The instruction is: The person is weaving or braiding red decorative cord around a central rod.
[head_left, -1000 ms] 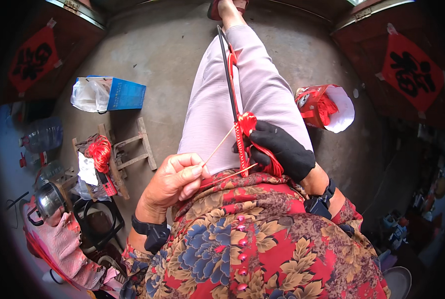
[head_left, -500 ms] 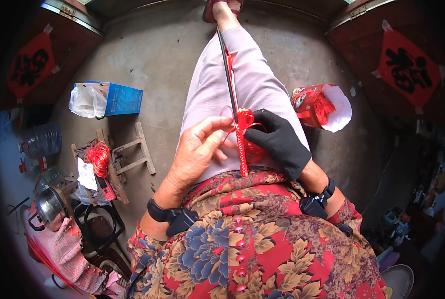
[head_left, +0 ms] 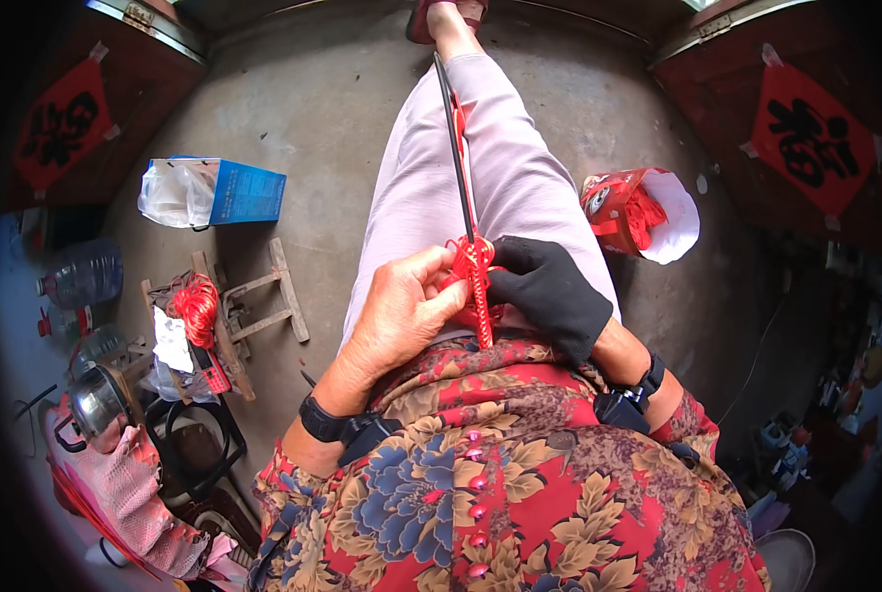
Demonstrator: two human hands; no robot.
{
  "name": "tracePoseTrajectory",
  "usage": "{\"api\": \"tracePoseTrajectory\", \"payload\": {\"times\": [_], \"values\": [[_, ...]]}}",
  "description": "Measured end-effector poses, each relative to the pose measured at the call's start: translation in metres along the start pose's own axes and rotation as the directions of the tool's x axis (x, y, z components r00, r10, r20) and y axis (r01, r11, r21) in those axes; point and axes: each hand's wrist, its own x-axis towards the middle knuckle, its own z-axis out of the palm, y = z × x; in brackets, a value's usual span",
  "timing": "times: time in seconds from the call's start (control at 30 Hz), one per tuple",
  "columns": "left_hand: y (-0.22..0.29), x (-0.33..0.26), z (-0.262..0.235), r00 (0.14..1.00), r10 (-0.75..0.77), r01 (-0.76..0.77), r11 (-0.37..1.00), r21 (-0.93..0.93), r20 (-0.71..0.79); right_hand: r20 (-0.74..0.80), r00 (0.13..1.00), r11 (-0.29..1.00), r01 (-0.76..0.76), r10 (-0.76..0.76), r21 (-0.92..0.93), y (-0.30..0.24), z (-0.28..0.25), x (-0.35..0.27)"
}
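A black rod [head_left: 455, 148] lies lengthwise over my lap, and shiny red braided cord [head_left: 482, 314] covers its near end, close to my waist. Red cord loops [head_left: 471, 259] bunch around the rod just beyond the braid. From the left, my bare left hand [head_left: 408, 304] pinches the red cord between thumb and fingers beside these loops. On the other side my right hand [head_left: 551, 296], in a black glove, is closed against the braid and loops; its fingertips are partly hidden.
At right stands a red bucket [head_left: 611, 212] with red material inside. A blue box [head_left: 248, 192] with a plastic bag is at left. Nearer, a wooden stool [head_left: 285, 286] stands beside a bundle of red cord [head_left: 196, 306]. A metal pot [head_left: 100, 407] sits at lower left.
The upright red loop has drawn down into a lower bunch. My left hand has closed its fingers on the cord, and the gloved right hand has shifted slightly nearer me.
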Motion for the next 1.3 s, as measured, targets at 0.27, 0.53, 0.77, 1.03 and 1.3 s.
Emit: {"api": "tracePoseTrajectory", "payload": {"times": [0.27, 0.53, 0.77, 1.03, 1.3], "values": [[0.016, -0.019, -0.053, 0.983, -0.072, -0.011, 0.893, -0.449, -0.169, -0.207, 0.971, 0.967, 0.161, -0.119, 0.199, -0.005, -0.017, -0.002], [0.036, -0.037, -0.061, 0.817, 0.189, -0.266, 0.962, -0.064, -0.545, -0.319, 0.9, 0.944, 0.326, -0.296, 0.043, -0.013, -0.015, 0.005], [0.067, -0.066, -0.068, 0.908, 0.192, -0.373, 0.776, -0.508, -0.372, -0.206, 0.815, 0.819, 0.454, -0.541, -0.352, -0.029, -0.005, 0.01], [0.089, -0.091, -0.041, 0.939, 0.215, -0.288, 0.918, -0.274, -0.268, 0.114, 0.689, 0.41, 0.547, -0.716, -0.73, -0.056, 0.01, 0.011], [0.09, -0.089, -0.038, 0.931, 0.23, -0.312, 0.904, -0.292, -0.284, 0.175, 0.647, 0.407, 0.642, -0.742, -0.65, -0.053, 0.013, 0.017]]}}
